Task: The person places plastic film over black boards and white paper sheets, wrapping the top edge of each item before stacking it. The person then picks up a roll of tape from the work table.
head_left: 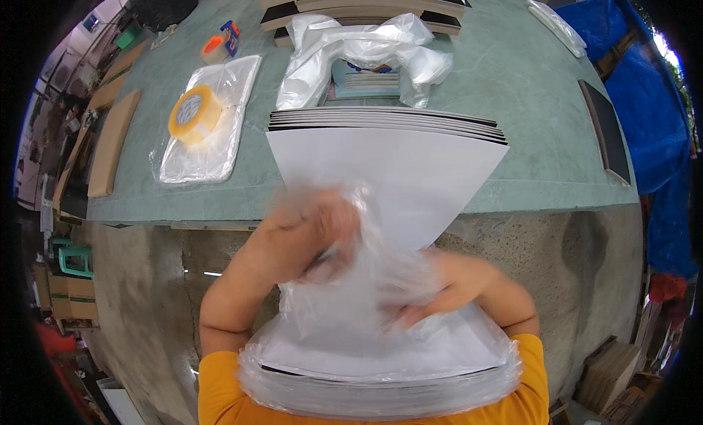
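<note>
Both hands, left hand (311, 235) and right hand (447, 286), gripping clear plastic bag (366, 308) over board stack (388, 161); risk: film tearing on corners.

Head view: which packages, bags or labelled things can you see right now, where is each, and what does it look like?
Clear plastic bag: both hands on it, round the white sheet stack.
Crumpled white bag: far table, over a blue-and-white printed pack.
Flat clear bags: left of table, yellow tape roll on top.
Cardboard boxes: floor, left.
</note>
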`<state>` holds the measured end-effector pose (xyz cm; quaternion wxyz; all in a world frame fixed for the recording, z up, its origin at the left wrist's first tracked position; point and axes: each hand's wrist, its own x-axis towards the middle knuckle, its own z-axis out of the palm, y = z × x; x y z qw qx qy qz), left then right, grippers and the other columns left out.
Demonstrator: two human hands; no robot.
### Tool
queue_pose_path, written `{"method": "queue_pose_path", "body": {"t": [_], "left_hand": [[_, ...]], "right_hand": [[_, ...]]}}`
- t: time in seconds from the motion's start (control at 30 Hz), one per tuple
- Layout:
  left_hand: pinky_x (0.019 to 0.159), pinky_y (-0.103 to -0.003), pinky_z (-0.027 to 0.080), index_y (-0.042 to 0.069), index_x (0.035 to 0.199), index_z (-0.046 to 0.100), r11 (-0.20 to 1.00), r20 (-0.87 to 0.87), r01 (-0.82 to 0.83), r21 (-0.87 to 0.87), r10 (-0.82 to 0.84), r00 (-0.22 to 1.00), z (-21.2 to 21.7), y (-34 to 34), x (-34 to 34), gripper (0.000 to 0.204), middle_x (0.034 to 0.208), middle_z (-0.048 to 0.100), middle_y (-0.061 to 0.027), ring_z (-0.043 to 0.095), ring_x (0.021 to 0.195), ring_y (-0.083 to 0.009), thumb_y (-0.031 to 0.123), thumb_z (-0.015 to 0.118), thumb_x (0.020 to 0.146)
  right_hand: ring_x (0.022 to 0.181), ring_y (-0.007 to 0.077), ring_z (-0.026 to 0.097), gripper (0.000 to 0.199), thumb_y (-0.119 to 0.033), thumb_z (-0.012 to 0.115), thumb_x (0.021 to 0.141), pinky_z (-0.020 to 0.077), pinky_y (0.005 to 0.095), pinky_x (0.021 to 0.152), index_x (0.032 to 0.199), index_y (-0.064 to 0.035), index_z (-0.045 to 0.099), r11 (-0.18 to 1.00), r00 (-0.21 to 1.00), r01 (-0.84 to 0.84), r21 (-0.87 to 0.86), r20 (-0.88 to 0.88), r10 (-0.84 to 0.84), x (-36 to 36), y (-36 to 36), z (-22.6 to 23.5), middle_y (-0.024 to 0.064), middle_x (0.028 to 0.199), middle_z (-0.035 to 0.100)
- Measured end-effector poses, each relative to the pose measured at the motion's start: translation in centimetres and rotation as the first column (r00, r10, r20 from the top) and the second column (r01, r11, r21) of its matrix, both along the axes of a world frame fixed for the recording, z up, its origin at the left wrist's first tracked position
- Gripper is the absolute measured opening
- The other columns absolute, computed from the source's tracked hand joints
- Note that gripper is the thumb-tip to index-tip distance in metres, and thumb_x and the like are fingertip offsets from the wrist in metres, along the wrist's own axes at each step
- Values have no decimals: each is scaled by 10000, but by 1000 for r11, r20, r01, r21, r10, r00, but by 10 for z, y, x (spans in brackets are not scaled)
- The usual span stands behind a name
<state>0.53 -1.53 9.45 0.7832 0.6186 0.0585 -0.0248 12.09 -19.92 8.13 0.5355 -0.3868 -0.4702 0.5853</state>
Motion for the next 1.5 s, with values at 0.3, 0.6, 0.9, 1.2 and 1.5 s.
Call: {"method": "queue_pose_path", "body": {"t": [0.3, 0.6, 0.9, 1.2, 1.5], "left_hand": [[543, -335, 466, -32, 829, 570, 981, -244, -59, -186, 12, 970, 37, 8, -34, 213, 731, 607, -123, 602, 608, -250, 176, 525, 830], [518, -382, 457, 13, 765, 560, -293, -518, 435, 851, -335, 787, -69, 18, -34, 154, 624, 583, -131, 600, 645, -293, 153, 557, 701], [534, -282, 393, 15, 783, 516, 465, 185, -727, 505, 764, 618, -22, 60, -43, 140, 702, 547, -72, 492, 587, -130, 71, 622, 710], [552, -184, 337, 16, 918, 569, 519, 257, -551, 654, 533, 806, -2, 62, -14, 241, 659, 511, 10, 400, 577, -59, 12, 492, 690], [465, -155, 289, 13, 986, 582, 697, 111, -596, 399, 609, 786, 4, 77, -22, 307, 676, 529, 20, 426, 556, -17, -9, 474, 699]], "right_hand": [[917, 243, 558, 311, -276, 526, 805, 430, 362, 821, 945, -2, 572, 852, 641, -377, -363, 562, 523, 22, -13, -25, 126, 857, 604], [832, 272, 573, 202, -162, 555, 723, 456, 385, 744, 890, -52, 586, 924, -152, 189, -334, 919, 363, 27, -40, 14, 131, 839, 598], [615, 136, 526, 173, -40, 574, 653, 427, 256, 561, 821, -31, 534, 406, -207, 483, 776, 552, -808, 43, -26, 3, 58, 743, 549], [919, 255, 496, 440, -73, 482, 567, 447, 283, 597, 1002, -35, 533, 428, -237, 588, 686, 652, -721, 48, -38, -15, 124, 1056, 497], [972, 315, 468, 461, -41, 493, 523, 414, 366, 753, 981, -47, 549, 823, 27, 347, 450, 872, -489, 29, -26, -21, 114, 1076, 491]]}}
